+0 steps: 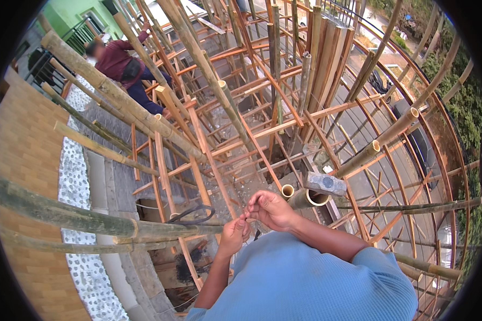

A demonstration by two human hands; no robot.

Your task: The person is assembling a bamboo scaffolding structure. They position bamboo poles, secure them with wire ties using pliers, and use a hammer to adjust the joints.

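My left hand and my right hand meet in front of my blue shirt, fingertips together. The fingers of both are pinched; what lies between them, if anything, is too small to make out. Right of my right hand, a hammer head rests across the open top of a thick bamboo pole. A narrower hollow pole end stands beside it. Close to my left hand, a black looped cord or strap lies over a green bamboo pole.
Bamboo poles and wooden battens form a lattice around and below me. A person in a maroon top is among the poles at upper left. A tiled surface and a pebbled strip run along the left. A tall board bundle stands ahead.
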